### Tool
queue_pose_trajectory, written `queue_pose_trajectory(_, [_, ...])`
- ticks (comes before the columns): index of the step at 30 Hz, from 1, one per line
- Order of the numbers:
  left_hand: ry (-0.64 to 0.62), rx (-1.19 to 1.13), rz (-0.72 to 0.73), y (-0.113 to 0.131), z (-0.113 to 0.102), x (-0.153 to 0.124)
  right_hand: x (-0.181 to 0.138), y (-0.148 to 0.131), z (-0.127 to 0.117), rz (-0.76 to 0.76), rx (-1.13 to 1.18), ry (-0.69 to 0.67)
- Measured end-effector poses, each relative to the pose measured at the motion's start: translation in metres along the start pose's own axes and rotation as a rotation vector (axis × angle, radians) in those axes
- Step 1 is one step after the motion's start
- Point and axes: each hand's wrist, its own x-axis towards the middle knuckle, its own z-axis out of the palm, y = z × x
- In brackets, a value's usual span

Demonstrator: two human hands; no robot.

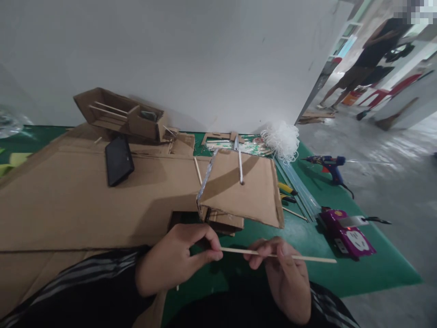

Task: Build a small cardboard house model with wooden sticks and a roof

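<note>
A thin wooden stick point(314, 259) runs nearly level between my two hands, low in the view. My left hand point(177, 253) pinches its left end between thumb and forefinger. Further along, my right hand point(285, 273) grips the stick with thumb and fingers, and its right end sticks out past them. Just beyond the hands stands a cardboard piece point(252, 191) with silver tape on its left edge. A white rod point(240, 166) passes into a small hole in its top. Smaller cardboard parts point(227, 222) show under it.
A large cardboard sheet point(68, 200) covers the left of the green table point(368, 273); a black phone-like device point(119, 160) and a cardboard box point(112, 116) rest there. White string point(280, 140), yellow-black pliers point(287, 189), a glue gun point(329, 166) and a purple power strip point(348, 234) lie right. A person point(372, 59) stands behind.
</note>
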Motion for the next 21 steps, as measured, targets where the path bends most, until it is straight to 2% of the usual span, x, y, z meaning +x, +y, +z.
queue_pose_trajectory(3, [0.05, 0.13, 0.167, -0.004, 0.002, -0.002, 0.0, 0.001, 0.0, -0.018, -0.016, 0.019])
queue_pose_trajectory(8, [0.037, 0.26, 0.372, -0.009, 0.001, -0.004, 0.002, 0.002, -0.001, -0.009, 0.0, 0.13])
queue_pose_trajectory(12, [0.037, 0.317, 0.425, -0.011, 0.0, -0.004, 0.003, 0.002, 0.0, 0.017, 0.011, 0.179])
queue_pose_trajectory(21, [0.188, 0.445, 0.479, -0.013, 0.005, -0.005, 0.001, 0.004, -0.003, 0.004, -0.045, 0.159])
